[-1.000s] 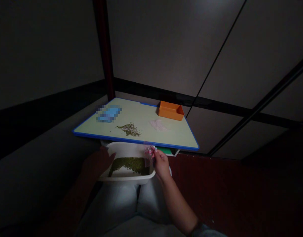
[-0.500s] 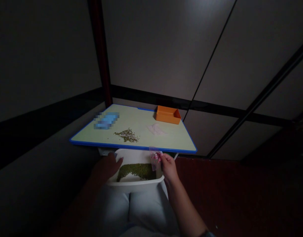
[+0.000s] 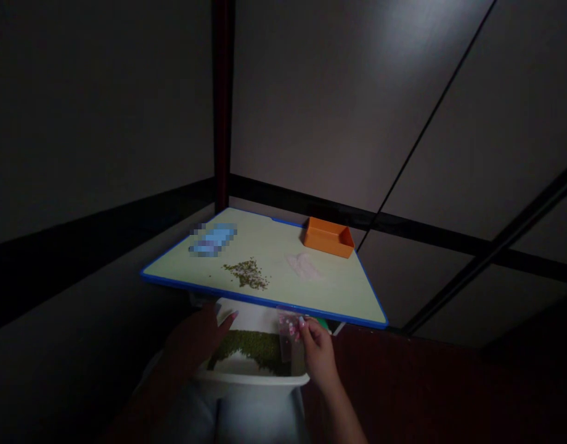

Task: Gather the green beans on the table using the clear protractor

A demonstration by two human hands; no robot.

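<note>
A white plastic basin rests on my lap under the table's front edge, with a layer of small green beans or grains in it. My left hand is closed on the basin's left side, its thumb over the inner wall and its other fingers mostly hidden. Pinched between the thumb and fingers of my right hand is a small clear plastic bag with pink-and-white markings or contents. The bag hangs upright inside the basin's right end, in front of the green grains.
The pale table has a blue rim. On it lie scattered greenish grains, a whitish powdery-looking pile, an orange open box and a blurred blue item. Panelled walls stand behind and to the left.
The view has shifted, so table, basin and hands appear lower. Both hands keep their holds on the basin and the bag.
</note>
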